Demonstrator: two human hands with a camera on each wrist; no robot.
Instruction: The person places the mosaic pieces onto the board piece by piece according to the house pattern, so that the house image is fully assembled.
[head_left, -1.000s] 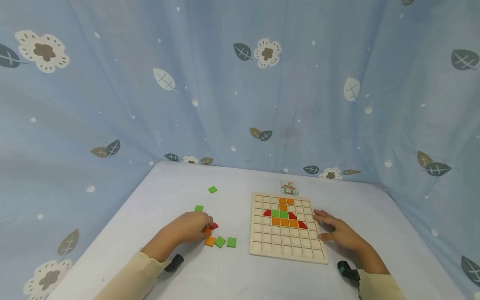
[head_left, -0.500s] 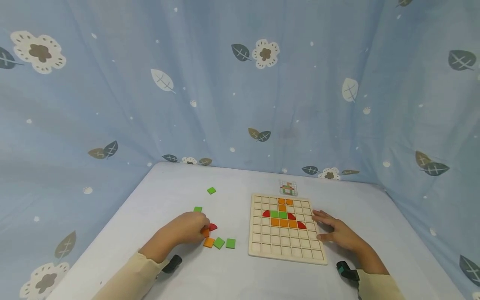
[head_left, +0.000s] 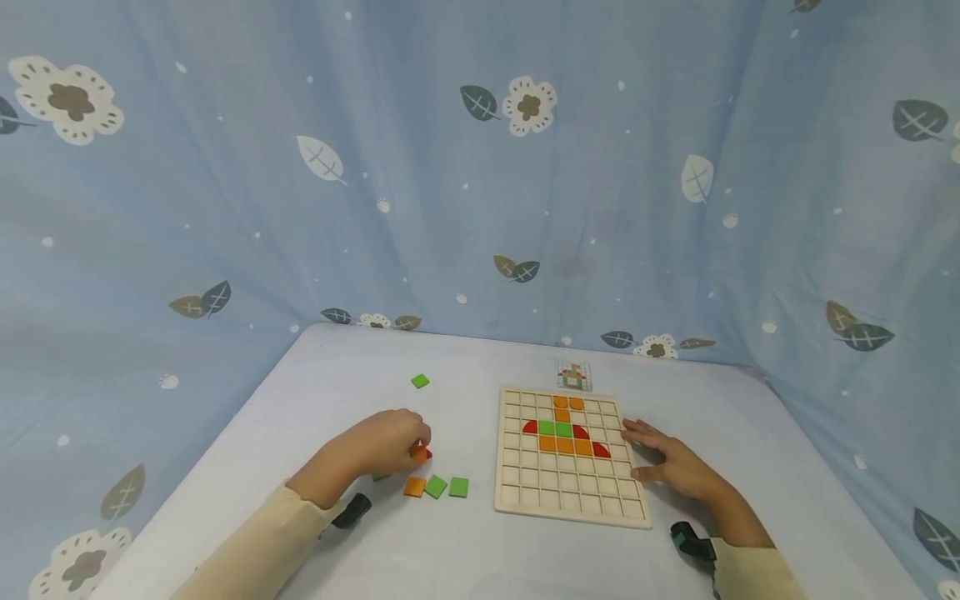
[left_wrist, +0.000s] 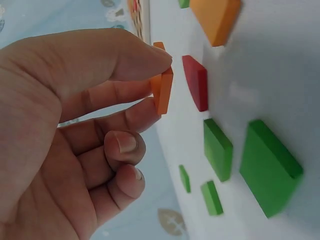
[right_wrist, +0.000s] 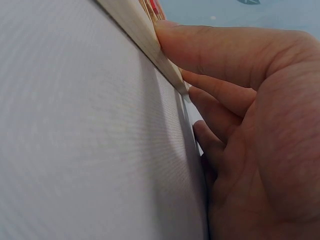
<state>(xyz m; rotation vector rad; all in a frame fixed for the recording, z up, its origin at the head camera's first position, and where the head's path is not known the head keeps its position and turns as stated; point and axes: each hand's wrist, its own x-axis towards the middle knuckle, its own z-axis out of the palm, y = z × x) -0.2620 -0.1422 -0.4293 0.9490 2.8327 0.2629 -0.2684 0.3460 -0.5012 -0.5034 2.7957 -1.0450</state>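
Observation:
My left hand (head_left: 386,443) pinches an orange square tile (left_wrist: 163,90) between thumb and fingers, held just above the white table. Behind it in the left wrist view lie a red quarter-round tile (left_wrist: 196,82) and several green square tiles (left_wrist: 218,150). Another orange tile (head_left: 415,487) lies in front of that hand. At the right edge of the wooden grid board (head_left: 525,500), my right hand (head_left: 675,468) rests with its fingers extended, thumb and fingertips touching the board's side. Orange, green and red tiles sit in the board's upper cells.
A small pattern card (head_left: 573,376) lies behind the board. One green tile (head_left: 420,381) is farther back on the table, apart from the others. A blue patterned curtain (head_left: 420,167) hangs behind and beside the white table (head_left: 330,358).
My left hand has lifted the orange square tile off the table and shifted slightly away from me, uncovering one green tile and hiding another. The right hand stays at the board's edge.

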